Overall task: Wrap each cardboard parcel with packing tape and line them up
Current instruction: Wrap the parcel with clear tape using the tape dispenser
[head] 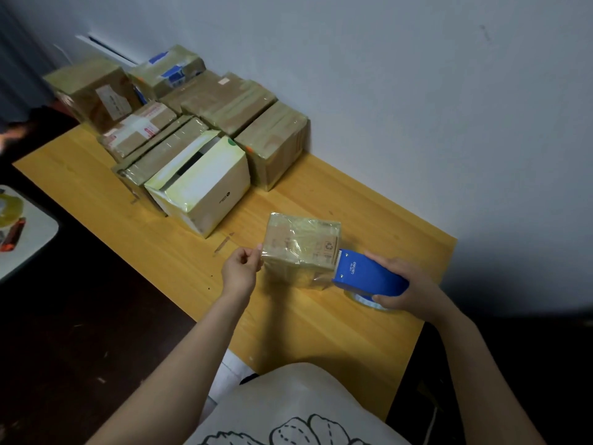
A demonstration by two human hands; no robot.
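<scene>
Parcel point(301, 248) sits mid-counter point(321, 332), already glossy with tape on the faces in view. It is well apart from the wrapped stack point(192, 123) at its 11 o'clock.

Left hand point(240, 268): thumb and fingers pinch the parcel's edge at 9 o'clock. The view is soft, so I cannot tell whether a loose tape end is also under the fingers.

Right hand point(407, 284): curled round the blue dispenser point(365, 274) at the parcel's 4 o'clock, with the toothed edge touching the parcel's side.

Risks, as judged:
- The parcel looks small and light. A pull toward 4 o'clock could drag or tip it, since only a pinch holds it.
- If the teeth meet the film at a slant, the tape may stretch rather than cut, leaving a ragged tail.
- A slack tail may fold onto itself or stick to the counter.
- Film over the corners already looks wrinkled, and another pass may trap more creases.
</scene>
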